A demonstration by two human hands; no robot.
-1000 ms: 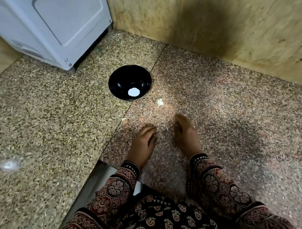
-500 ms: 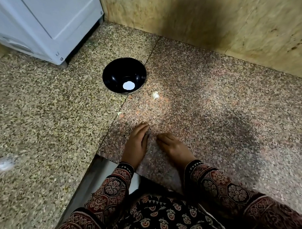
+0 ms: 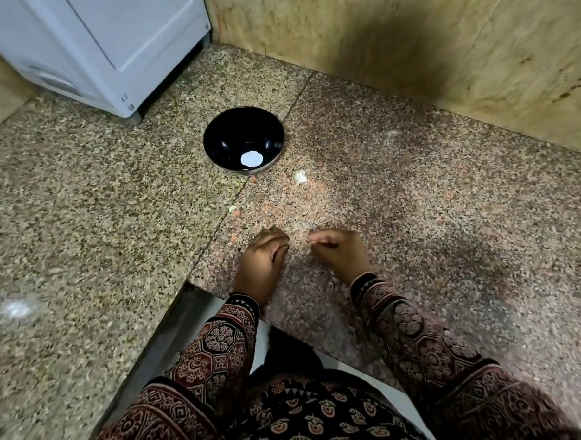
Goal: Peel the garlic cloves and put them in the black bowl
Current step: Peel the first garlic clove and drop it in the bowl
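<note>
The black bowl (image 3: 229,146) stands on the granite counter beside the white appliance, and a bright white spot shows on its bottom. A pale garlic piece (image 3: 300,177) lies on the counter just right of the bowl, nearer to me. A tiny pale scrap (image 3: 232,208) sits by the seam between the slabs. My left hand (image 3: 262,258) and my right hand (image 3: 341,254) are side by side near the counter's front edge, well short of the garlic. Both have their fingers curled inward. I see nothing held in either, though the fingertips are blurred.
A white appliance (image 3: 112,48) fills the back left corner. A tan stone wall (image 3: 408,41) runs along the back and right. The counter (image 3: 447,214) has a cut-out step (image 3: 174,322) at its front edge, under my left forearm.
Both hands lay flat with fingers stretched forward; now their fingers are curled in. The right hand has moved right, away from the left. The view has shifted slightly.
</note>
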